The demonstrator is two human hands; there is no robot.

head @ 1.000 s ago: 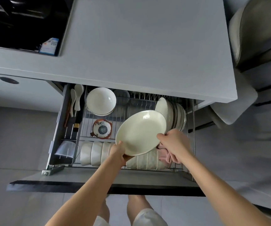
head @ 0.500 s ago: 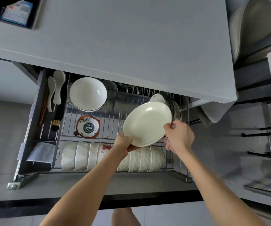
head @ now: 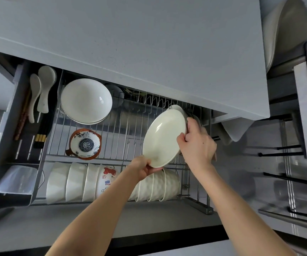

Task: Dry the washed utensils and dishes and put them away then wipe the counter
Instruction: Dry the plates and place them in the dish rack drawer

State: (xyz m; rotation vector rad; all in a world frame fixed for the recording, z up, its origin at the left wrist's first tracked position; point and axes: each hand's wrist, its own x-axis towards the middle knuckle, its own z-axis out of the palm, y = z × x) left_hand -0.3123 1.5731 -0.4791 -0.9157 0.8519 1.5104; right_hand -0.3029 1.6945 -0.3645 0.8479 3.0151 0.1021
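I hold a cream oval plate (head: pixel 164 138) tilted on edge over the wire rack (head: pixel 126 126) of an open pull-out drawer. My left hand (head: pixel 143 166) pinches its lower rim. My right hand (head: pixel 198 145) grips its right edge, fingers curled behind it. The plate leans against upright plates (head: pixel 178 108) standing at the rack's right end, which it mostly hides. A trace of pink cloth shows at the right hand's far edge.
A white bowl stack (head: pixel 86 101), a patterned small bowl (head: pixel 85 144) and a front row of bowls on edge (head: pixel 78 182) fill the rack. Spoons (head: pixel 44 89) and chopsticks lie in the left tray. The grey counter (head: pixel 149 43) overhangs the drawer's back. Metal racks (head: pixel 285 172) stand right.
The plate has moved right and back, tipping more upright toward the standing plates. Both hands went with it. The view came closer to the drawer.
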